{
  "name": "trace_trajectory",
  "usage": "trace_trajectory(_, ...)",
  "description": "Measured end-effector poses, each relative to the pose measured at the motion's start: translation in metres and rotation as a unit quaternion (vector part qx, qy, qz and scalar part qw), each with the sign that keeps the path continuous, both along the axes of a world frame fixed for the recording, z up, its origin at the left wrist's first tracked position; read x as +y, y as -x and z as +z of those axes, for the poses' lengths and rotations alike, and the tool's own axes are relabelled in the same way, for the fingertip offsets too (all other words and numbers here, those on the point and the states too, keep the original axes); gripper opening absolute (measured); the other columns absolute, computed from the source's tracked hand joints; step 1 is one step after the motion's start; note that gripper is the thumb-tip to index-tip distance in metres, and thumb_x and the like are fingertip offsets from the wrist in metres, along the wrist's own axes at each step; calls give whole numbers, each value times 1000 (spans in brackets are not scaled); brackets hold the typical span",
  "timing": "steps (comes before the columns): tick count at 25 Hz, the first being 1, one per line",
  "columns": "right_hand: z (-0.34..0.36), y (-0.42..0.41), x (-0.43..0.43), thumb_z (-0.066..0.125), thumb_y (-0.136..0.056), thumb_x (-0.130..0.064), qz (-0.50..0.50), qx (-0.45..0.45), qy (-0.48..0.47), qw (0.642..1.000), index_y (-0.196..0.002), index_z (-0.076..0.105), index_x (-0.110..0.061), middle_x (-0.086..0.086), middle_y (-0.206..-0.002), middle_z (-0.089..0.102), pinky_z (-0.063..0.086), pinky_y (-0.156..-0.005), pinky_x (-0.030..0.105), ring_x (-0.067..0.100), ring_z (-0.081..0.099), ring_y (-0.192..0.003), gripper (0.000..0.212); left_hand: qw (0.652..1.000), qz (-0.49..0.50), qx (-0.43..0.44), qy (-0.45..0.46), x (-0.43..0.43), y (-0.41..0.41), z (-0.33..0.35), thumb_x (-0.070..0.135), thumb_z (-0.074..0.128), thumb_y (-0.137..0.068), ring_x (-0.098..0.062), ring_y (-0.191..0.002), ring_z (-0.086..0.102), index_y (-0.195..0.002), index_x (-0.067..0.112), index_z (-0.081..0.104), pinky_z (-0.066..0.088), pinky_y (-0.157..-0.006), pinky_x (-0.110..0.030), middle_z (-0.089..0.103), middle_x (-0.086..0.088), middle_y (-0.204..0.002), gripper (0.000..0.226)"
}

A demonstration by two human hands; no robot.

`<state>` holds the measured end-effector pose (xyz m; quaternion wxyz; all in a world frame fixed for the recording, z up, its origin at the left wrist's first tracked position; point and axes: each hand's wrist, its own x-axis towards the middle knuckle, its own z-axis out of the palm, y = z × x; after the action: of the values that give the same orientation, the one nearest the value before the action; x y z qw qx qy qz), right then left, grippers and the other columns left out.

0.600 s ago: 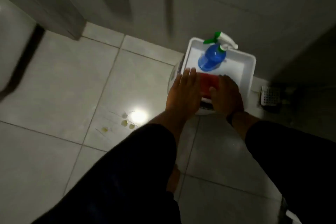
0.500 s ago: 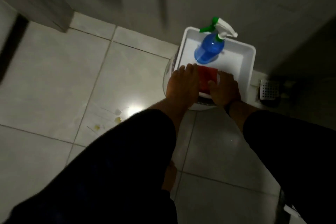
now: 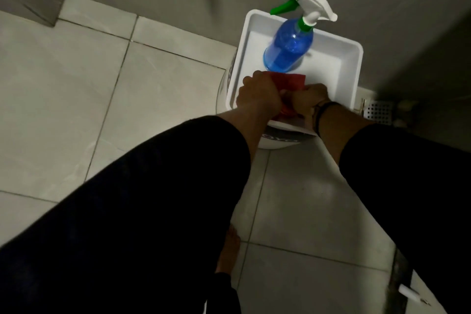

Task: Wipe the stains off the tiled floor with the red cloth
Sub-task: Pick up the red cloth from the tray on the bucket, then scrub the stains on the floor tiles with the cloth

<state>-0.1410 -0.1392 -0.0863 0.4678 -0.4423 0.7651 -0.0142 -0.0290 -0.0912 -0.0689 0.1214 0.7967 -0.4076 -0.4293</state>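
Note:
The red cloth [image 3: 293,83] lies bunched in the near half of a white tray [image 3: 342,84]. My left hand [image 3: 257,97] and my right hand [image 3: 305,102] are both closed around the cloth, side by side, inside the tray. Only the cloth's far edge and a strip between my hands show. The pale tiled floor [image 3: 76,84] spreads out to the left. My dark sleeves hide the spot where the yellowish stains were, and no stains are in view.
A blue spray bottle [image 3: 289,48] with a green and white trigger head stands in the tray's far half. The tray rests on a white round object [image 3: 275,140] by the wall. A metal floor drain [image 3: 378,109] sits right of it. A bare foot [image 3: 229,250] shows below.
My hands were flat on the cloth with fingers stretched out; now both have curled into fists that grip it. The camera has moved closer and the stains have slipped behind my left arm.

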Motion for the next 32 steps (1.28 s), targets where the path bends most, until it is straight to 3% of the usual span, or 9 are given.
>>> trace_trajectory(8, 91, -28, 68, 82, -87, -8, -107, -176, 136, 969, -130, 71, -6, 19, -124, 80, 68, -95, 47, 33, 79, -111, 45, 924, 263, 242, 138, 70, -36, 60, 37, 59, -90, -22, -103, 70, -133, 18, 63, 57, -93, -40, 73, -4, -116, 47)
trace_trajectory(11, 107, -42, 116, 80, -84, 3, -62, -295, 34, 953, -145, 60, 0, 30, -139, 71, 61, -109, 60, 45, 73, -123, 64, 868, 332, 339, 149, 137, -68, 65, 22, 55, -81, -13, -82, 71, -128, 7, 66, 59, -76, -30, 75, -11, -103, 50)
trace_trajectory(14, 102, -74, 172, 73, -86, 1, 41, -407, -144, 901, -136, 73, -8, 25, -132, 78, 72, -87, 44, 38, 79, -113, 51, 840, 362, 374, 155, 215, -100, 51, 1, 52, -93, 1, -67, 70, -119, 10, 68, 57, -60, -19, 73, -3, -89, 32)
trace_trajectory(20, 22, -151, 255, 64, -100, -25, 181, -294, -239, 908, -131, 73, -26, 9, -134, 81, 66, -94, 35, 21, 82, -114, 33, 863, 441, 226, 102, 353, -154, -28, 38, 64, -85, -12, -95, 73, -131, 30, 69, 62, -89, -41, 76, 2, -119, 47)
trace_trajectory(22, -15, -178, 271, 63, -107, -17, 234, -251, -215, 914, -122, 75, -30, 1, -127, 82, 67, -78, 23, 8, 84, -97, 24, 898, 424, 115, 33, 404, -173, -68, 58, 61, -93, -16, -116, 70, -145, 37, 59, 58, -102, -42, 70, 7, -138, 56)
trace_trajectory(24, -53, -202, 278, 58, -109, -3, 281, -229, -160, 918, -139, 70, -13, 5, -119, 83, 64, -69, 27, 18, 83, -97, 34, 929, 364, 4, -64, 459, -192, -117, 64, 49, -100, -26, -143, 56, -161, 32, 42, 48, -117, -49, 54, -1, -162, 70)
trace_trajectory(27, -110, -240, 264, 54, -108, 9, 355, -194, -26, 914, -155, 52, 2, 26, -153, 61, 58, -102, 42, 46, 65, -133, 48, 942, 290, -101, -136, 523, -215, -183, 61, 39, -104, -31, -166, 25, -171, 21, 23, 27, -132, -54, 27, -8, -179, 80)
trace_trajectory(30, -160, -288, 243, 53, -107, 4, 402, -168, 71, 897, -157, 55, -8, 23, -138, 68, 64, -62, 29, 31, 74, -91, 51, 931, 297, -183, -106, 561, -225, -243, 58, 38, -104, -35, -169, 11, -172, 18, 20, 14, -134, -59, 16, -12, -182, 80)
trace_trajectory(32, -193, -316, 233, 57, -105, -7, 442, -96, 161, 877, -165, 46, -17, 10, -158, 59, 70, -80, 38, 33, 71, -120, 62, 929, 283, -227, -75, 572, -226, -277, 54, 41, -104, -40, -168, 16, -171, 17, 24, 13, -132, -64, 19, -16, -181, 78)
